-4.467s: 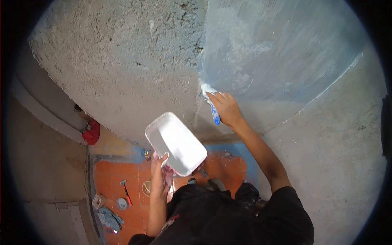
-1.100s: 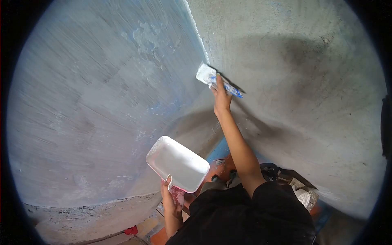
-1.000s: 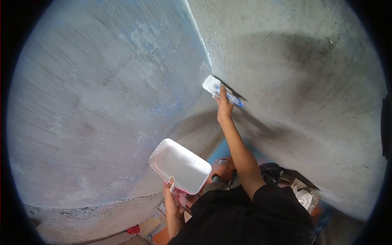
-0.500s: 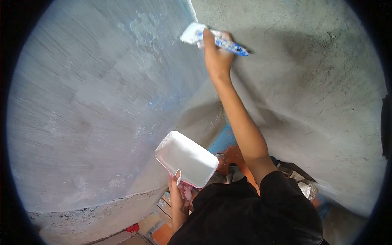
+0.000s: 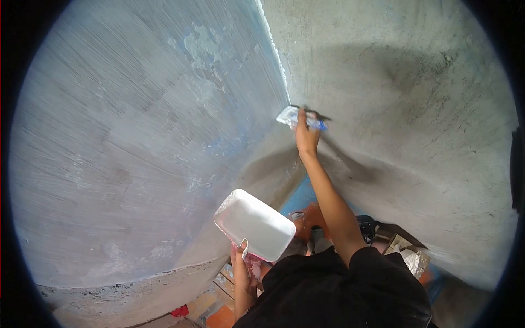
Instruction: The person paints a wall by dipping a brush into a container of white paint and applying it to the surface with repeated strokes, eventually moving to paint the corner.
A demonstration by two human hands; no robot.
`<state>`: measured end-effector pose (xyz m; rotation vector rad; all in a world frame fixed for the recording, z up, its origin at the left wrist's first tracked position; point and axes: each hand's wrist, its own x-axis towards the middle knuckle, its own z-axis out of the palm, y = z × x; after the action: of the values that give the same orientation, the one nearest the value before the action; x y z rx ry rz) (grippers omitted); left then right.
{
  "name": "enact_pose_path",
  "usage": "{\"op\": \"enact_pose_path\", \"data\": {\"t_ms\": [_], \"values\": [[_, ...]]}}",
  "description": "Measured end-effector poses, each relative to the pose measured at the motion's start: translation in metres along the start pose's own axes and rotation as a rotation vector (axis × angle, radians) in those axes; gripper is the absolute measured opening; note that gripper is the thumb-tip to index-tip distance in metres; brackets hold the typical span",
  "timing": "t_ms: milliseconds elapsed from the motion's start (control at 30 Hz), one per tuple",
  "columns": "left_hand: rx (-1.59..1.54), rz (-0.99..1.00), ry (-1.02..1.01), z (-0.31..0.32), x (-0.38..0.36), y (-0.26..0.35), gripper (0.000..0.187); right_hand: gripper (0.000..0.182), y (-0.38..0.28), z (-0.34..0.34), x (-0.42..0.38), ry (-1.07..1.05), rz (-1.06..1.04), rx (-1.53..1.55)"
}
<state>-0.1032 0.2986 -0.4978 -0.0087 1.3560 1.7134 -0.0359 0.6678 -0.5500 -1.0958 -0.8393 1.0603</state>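
In my right hand [image 5: 307, 134] is a paintbrush [image 5: 318, 123] with a blue handle smeared with white. Its white-loaded bristles touch the corner where the two walls meet. A thin white paint line [image 5: 275, 49] runs down the corner to the brush. My left hand [image 5: 240, 261] grips the near edge of a white paint tray [image 5: 254, 221], with the thumb over the rim and the fingers underneath. The tray is rectangular and shallow, and a pale layer covers its inside. Pinkish red shows on its underside.
The left wall [image 5: 120, 126] is bluish grey with streaks and pale patches. Bare grey plaster covers the right wall [image 5: 404, 109]. Below are an orange and blue floor area [image 5: 306, 218], a crumpled silvery item [image 5: 411, 261] at right, and a red scrap [image 5: 179, 311] at lower left.
My right hand has drawn the brush down the corner, and a longer white line shows above it. The tray in my left hand sits slightly lower and further right in view.
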Motion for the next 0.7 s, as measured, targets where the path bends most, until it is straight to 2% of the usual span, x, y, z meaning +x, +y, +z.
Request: {"op": "enact_pose_path", "data": {"t_ms": [67,133,200,300,333,400,567,633,700], "values": [[-0.01,0.0,-0.017,0.003,0.0,0.002,0.052,0.024,-0.055,0.017,0.011,-0.048,-0.035,0.012],[-0.013,-0.002,-0.015,0.008,-0.002,0.004,0.051,0.027,-0.111,0.031,0.021,-0.104,-0.268,-0.057],[-0.031,0.004,-0.066,0.006,0.0,0.001,0.051,0.026,-0.163,0.047,0.028,-0.148,-0.364,-0.016],[-0.09,-0.027,-0.084,0.004,0.004,-0.001,0.057,0.032,-0.225,0.065,0.029,-0.319,-0.216,0.475],[-0.117,-0.043,-0.082,0.004,0.004,-0.001,0.061,0.033,-0.226,0.065,0.027,-0.31,-0.2,0.494],[-0.072,0.005,-0.073,0.009,0.001,-0.002,0.055,0.033,-0.218,0.064,0.02,-0.293,-0.166,0.535],[-0.068,0.054,-0.066,0.01,-0.004,-0.003,0.051,0.028,-0.084,0.023,-0.003,-0.116,0.09,0.371],[-0.073,0.058,-0.04,0.009,-0.006,-0.004,0.051,0.023,-0.033,0.003,-0.001,-0.116,0.088,0.17],[-0.079,0.058,-0.053,0.009,-0.007,-0.003,0.05,0.02,-0.037,0.004,0.007,-0.104,0.003,0.079]]}}
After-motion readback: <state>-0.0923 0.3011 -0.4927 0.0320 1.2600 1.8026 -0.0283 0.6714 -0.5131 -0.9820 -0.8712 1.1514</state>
